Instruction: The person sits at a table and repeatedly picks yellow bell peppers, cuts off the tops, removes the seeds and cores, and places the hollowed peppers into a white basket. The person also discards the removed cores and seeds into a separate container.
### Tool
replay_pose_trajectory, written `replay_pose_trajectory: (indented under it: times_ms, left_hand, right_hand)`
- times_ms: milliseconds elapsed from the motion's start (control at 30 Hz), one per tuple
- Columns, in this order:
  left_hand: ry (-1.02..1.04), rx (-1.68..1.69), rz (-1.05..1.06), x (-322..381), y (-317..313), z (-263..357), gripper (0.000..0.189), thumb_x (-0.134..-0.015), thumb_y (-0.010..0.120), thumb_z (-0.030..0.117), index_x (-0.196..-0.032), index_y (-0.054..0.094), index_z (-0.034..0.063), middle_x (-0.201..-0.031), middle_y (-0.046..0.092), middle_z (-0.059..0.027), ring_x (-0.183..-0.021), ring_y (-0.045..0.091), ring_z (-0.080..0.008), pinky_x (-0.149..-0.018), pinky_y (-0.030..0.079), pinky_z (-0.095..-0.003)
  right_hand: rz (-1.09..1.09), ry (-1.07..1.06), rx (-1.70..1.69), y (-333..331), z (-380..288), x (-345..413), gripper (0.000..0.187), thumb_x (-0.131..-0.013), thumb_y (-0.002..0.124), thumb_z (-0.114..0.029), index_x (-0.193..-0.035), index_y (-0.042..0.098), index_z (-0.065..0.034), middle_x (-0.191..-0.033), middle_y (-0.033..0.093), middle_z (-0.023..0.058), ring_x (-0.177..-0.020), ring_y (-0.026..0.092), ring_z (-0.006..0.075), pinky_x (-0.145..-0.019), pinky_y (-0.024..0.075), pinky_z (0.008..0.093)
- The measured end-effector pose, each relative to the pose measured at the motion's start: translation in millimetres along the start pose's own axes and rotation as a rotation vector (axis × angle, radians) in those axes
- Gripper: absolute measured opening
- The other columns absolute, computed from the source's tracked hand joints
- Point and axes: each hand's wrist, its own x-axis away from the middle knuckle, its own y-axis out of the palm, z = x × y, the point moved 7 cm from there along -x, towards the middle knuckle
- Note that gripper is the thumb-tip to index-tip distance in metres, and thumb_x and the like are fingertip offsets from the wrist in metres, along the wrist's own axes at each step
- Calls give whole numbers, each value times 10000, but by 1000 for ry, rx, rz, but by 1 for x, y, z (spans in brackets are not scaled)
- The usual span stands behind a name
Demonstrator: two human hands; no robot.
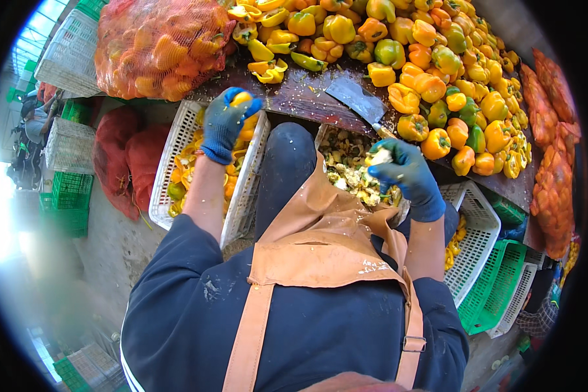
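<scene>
My left hand point(228, 125), in a blue knitted glove, is shut on a yellow bell pepper piece point(241, 98). Below it stands a white plastic crate point(260, 142) of cut yellow peppers point(230, 183). In my right hand point(411, 179), gloved as well, is a pale, seedy pepper core point(381, 157). That hand is over a container of discarded cores and seeds point(355, 183) between my knees. On the dark, seed-strewn tabletop point(299, 98) lies a cleaver point(356, 97), its handle pointing toward my right hand.
Whole yellow and orange bell peppers point(436, 83) are heaped across the table. A red mesh sack of peppers point(164, 49) rests at the left. More mesh sacks point(551, 196) line the far right. Crates, one green point(495, 289), stand at my right; a person point(35, 127) is at far left.
</scene>
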Motion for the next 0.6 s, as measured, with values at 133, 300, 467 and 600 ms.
replay_pose_trajectory:
  times_ms: [133,300,467,600]
  left_hand:
    - [414,-992,241,-24,-17,-19,445,-761,705,172,-1195,637,107,-1194,630,-125,-1075,613,-313,-927,488,-404]
    - [496,-662,52,-89,72,-24,584,-776,700,267,-1324,558,122,-1280,594,-153,-1166,568,-365,-1002,461,-424]
    - [32,-879,-65,-143,110,-69,609,-821,677,348,-1349,472,126,-1240,625,-183,-1099,619,-385,-929,500,-451]
    - [-32,-736,-86,-132,119,-77,550,-790,718,405,-1192,544,72,-1061,683,-222,-1026,648,-393,-904,507,-439]
  right_hand:
    - [302,-258,995,-28,32,-8,513,-820,712,-296,-1222,611,6,-1117,658,191,-1033,651,321,-898,516,382]
    - [177,-128,647,-9,57,-19,487,-835,693,-296,-1213,613,0,-1148,644,213,-1048,632,370,-903,510,406]
    - [130,-315,845,-1,60,-10,317,-833,689,-191,-1083,644,-2,-1028,663,190,-931,650,371,-820,532,410]
    - [173,-203,742,-7,80,-10,293,-839,680,-175,-1080,651,-11,-1002,675,182,-902,660,360,-801,539,403]
